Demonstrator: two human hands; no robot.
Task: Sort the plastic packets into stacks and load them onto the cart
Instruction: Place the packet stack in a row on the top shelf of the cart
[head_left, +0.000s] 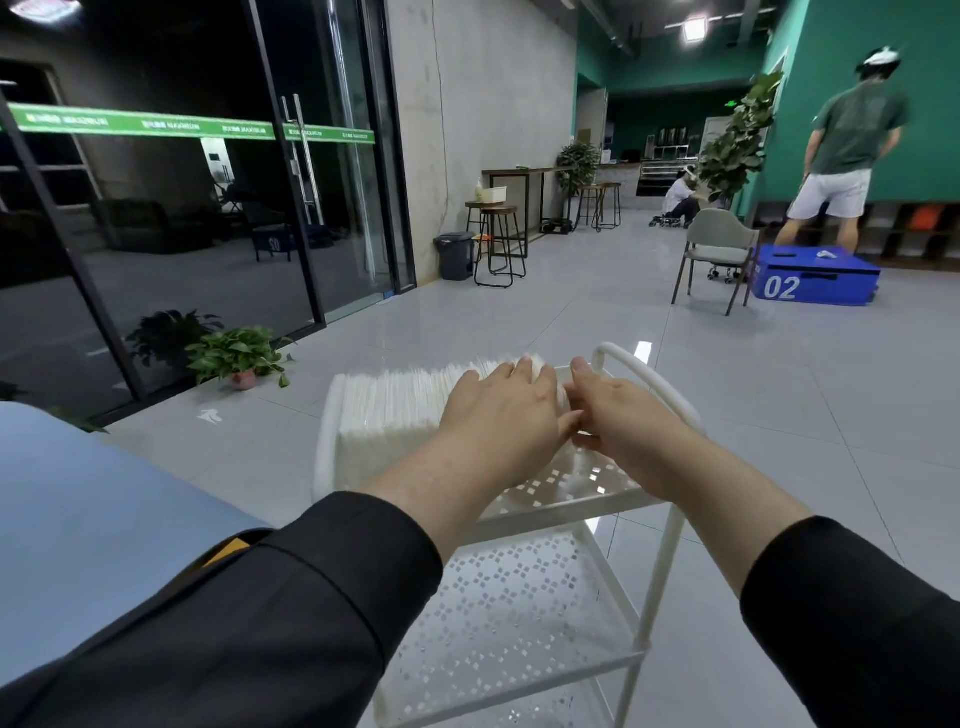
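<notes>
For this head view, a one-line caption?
Both hands, left hand and right hand, settle white plastic packets on white perforated metal cart.

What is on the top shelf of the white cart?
A row of white plastic packets fills the top shelf; both hands, left hand and right hand, cover its right end.
</notes>
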